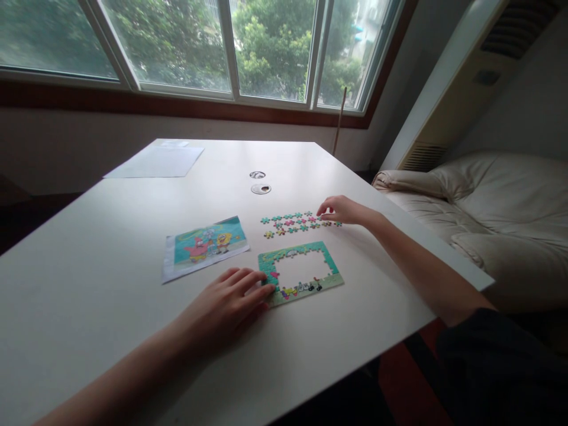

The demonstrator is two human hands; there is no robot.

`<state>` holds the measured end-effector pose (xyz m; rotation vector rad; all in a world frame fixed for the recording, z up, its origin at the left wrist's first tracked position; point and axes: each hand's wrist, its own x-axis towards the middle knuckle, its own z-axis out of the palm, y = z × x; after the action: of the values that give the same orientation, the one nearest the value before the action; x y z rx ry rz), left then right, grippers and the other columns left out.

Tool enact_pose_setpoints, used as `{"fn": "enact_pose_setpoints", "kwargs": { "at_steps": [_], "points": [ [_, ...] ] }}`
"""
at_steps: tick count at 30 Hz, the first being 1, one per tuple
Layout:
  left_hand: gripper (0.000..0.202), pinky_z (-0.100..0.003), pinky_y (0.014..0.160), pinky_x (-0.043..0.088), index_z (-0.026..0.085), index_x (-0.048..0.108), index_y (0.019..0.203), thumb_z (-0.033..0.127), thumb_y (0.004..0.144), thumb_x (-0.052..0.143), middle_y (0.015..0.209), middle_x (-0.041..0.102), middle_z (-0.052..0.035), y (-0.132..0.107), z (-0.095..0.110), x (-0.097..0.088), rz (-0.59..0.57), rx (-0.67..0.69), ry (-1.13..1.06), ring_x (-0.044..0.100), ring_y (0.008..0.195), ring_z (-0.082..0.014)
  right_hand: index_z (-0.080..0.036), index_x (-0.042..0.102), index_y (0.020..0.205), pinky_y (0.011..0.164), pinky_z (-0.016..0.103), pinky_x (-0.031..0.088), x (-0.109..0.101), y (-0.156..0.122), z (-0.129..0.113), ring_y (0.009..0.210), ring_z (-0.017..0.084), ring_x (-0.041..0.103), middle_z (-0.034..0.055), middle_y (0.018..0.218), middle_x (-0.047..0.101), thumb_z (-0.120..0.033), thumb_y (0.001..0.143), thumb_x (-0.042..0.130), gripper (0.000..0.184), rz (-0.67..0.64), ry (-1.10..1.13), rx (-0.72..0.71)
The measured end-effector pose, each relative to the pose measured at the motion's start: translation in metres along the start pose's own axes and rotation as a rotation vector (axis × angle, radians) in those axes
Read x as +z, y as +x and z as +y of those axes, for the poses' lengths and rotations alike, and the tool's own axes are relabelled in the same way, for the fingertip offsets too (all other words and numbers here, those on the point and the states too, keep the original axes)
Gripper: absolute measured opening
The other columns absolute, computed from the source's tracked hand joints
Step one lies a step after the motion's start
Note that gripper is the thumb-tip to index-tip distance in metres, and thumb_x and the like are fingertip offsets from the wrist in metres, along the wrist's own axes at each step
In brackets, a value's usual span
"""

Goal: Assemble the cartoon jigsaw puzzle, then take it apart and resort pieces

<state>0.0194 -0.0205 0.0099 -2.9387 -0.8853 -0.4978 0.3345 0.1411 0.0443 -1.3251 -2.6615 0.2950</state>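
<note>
A partly built jigsaw frame [331,273], a border of joined pieces with a bare middle, lies on the white table [110,284]. My left hand [226,305] rests flat on the table, fingers stretched out, with the fingertips touching the frame's left edge. Behind the frame lie several loose puzzle pieces [293,223] in a loose cluster. My right hand [341,210] reaches to the right end of that cluster, its fingers curled down in a pinch over a piece. A cartoon reference picture [206,244] lies to the left of the frame.
A sheet of paper [155,161] lies at the table's far left. Two round cable grommets [261,188] sit mid-table. A cream sofa [488,207] stands to the right, past the table edge. Windows run along the far wall, with a thin stick [339,121] leaning there.
</note>
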Motion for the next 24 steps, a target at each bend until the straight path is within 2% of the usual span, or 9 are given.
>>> {"fn": "enact_pose_setpoints", "kwargs": {
  "at_steps": [6, 20, 24],
  "points": [
    [0.026, -0.038, 0.081, 0.043, 0.021, 0.053, 0.112, 0.020, 0.088, 0.042, 0.107, 0.058, -0.0090, -0.001, 0.000, 0.000, -0.004, 0.006, 0.010, 0.054, 0.093, -0.0213, -0.016, 0.071, 0.086, 0.060, 0.020, 0.038, 0.005, 0.018, -0.005, 0.069, 0.013, 0.057, 0.0051, 0.083, 0.067, -0.033, 0.073, 0.062, 0.023, -0.049, 0.007, 0.030],
    [0.025, -0.037, 0.080, 0.044, 0.020, 0.054, 0.110, 0.020, 0.088, 0.042, 0.104, 0.059, -0.0092, 0.000, 0.002, -0.001, 0.007, 0.014, 0.011, 0.055, 0.091, -0.0208, -0.016, 0.067, 0.086, 0.056, 0.021, 0.038, 0.003, 0.024, -0.004, 0.065, 0.012, 0.057, 0.0033, 0.078, 0.066, -0.030, 0.068, 0.064, 0.023, -0.185, 0.086, 0.163],
    [0.025, -0.037, 0.081, 0.043, 0.020, 0.054, 0.110, 0.021, 0.088, 0.042, 0.105, 0.059, -0.0089, 0.000, 0.001, -0.001, 0.005, 0.005, 0.008, 0.055, 0.092, -0.0205, -0.015, 0.063, 0.083, 0.055, 0.020, 0.038, 0.004, 0.022, -0.005, 0.062, 0.010, 0.055, 0.0031, 0.079, 0.065, -0.029, 0.066, 0.065, 0.021, -0.150, 0.116, 0.191]
  ]
}}
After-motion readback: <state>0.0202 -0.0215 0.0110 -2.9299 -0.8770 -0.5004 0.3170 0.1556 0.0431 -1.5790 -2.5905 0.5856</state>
